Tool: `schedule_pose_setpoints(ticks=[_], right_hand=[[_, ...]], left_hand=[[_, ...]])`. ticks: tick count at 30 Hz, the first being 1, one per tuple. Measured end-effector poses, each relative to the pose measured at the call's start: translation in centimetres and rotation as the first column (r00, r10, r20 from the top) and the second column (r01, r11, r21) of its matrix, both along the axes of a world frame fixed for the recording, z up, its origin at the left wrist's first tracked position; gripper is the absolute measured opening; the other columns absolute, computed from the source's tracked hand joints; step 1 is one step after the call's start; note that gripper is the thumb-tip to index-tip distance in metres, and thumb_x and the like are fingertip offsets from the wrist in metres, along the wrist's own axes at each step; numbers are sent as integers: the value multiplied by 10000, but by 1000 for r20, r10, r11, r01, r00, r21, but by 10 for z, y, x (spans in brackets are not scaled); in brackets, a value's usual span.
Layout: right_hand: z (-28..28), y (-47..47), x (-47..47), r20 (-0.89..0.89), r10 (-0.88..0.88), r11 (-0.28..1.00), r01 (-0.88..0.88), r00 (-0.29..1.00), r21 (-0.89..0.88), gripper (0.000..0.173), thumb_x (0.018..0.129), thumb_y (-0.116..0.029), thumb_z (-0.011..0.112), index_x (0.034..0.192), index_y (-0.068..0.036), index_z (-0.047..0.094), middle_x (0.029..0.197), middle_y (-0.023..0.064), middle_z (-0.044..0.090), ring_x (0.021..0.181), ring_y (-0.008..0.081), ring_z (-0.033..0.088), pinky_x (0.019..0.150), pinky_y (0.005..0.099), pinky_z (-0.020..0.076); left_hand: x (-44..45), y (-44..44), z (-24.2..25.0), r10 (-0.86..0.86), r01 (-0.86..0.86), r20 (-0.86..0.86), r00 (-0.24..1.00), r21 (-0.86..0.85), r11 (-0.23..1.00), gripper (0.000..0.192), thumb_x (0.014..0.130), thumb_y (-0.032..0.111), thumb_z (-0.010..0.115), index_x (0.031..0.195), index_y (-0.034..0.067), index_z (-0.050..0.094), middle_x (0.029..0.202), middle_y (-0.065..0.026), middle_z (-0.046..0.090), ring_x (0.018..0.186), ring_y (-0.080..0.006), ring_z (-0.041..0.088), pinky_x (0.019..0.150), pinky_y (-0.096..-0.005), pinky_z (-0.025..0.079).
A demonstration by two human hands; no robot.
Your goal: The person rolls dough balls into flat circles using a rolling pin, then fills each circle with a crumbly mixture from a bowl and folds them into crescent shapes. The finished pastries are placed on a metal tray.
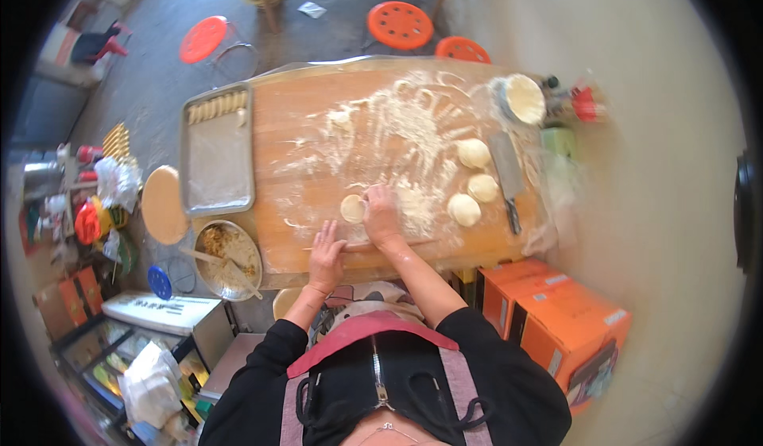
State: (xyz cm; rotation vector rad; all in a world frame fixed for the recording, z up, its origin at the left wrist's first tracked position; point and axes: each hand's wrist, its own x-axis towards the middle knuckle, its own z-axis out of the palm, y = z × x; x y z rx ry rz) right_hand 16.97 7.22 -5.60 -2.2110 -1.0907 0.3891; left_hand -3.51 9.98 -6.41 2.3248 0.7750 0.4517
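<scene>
My left hand lies on the near part of the floured wooden board, over the left end of a thin wooden rolling pin. My right hand is at the right edge of a small flat dough round, its fingers curled down; whether it pinches the dough cannot be told. The forearm crosses above the pin. To the right sit several dough pieces beside a cleaver with a black handle. White flour is spread over the board's middle and far part.
At left stands a metal tray with a row of shaped dough pieces. Nearer is a metal bowl of filling with spatulas. A container of flour stands at the far right corner. Orange boxes and red stools surround the table.
</scene>
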Motion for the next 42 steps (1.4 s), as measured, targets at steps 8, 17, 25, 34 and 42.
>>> schedule_pose_setpoints(ticks=[8, 17, 25, 34, 42], right_hand=[[33, -166, 112, -175, -614, 764, 635, 770, 112, 89, 972, 10, 644, 1042, -20, 599, 906, 84, 650, 830, 187, 638, 750, 352, 523], [63, -138, 119, 211, -524, 850, 520, 825, 78, 196, 922, 19, 639, 1117, 17, 622, 1033, 192, 658, 976, 327, 655, 885, 445, 518], [6, 115, 71, 218, 257, 948, -290, 941, 134, 536, 939, -27, 545, 1451, 116, 473, 1537, 318, 468, 1498, 438, 394, 1248, 479, 327], [-11, -37, -15, 272, 452, 886, -392, 850, -249, 796, 898, -255, 712, 1557, 69, 404, 1620, 279, 395, 1534, 479, 317, 1284, 591, 219], [38, -43, 36, 84, 79, 995, -84, 993, 55, 574, 993, -146, 524, 1524, 60, 462, 1603, 286, 434, 1535, 452, 338, 1284, 572, 202]], left_hand=[[1, -11, 23, 48, -48, -6, 999, -69, 996, 240, 818, -34, 682, 1050, 25, 684, 1599, -257, 471, 1495, -434, 438, 1202, -514, 383], [-7, -5, 23, 331, -326, -7, 943, -204, 923, 290, 845, -104, 643, 1114, 2, 652, 1613, -289, 430, 1456, -455, 472, 1162, -477, 428], [-3, 51, 32, 654, -584, 151, 741, -335, 739, 286, 913, -157, 603, 1166, -28, 634, 1675, -250, 375, 1295, -256, 613, 1003, -338, 519], [-13, 64, 34, 686, -622, 151, 712, -320, 715, 289, 891, -135, 630, 1151, -10, 642, 1618, -255, 456, 1293, -320, 613, 1003, -371, 519], [3, 68, 22, 232, -229, -85, 969, 50, 972, 331, 884, 19, 703, 1204, 3, 621, 1598, -282, 454, 1485, -443, 439, 1185, -528, 382]])
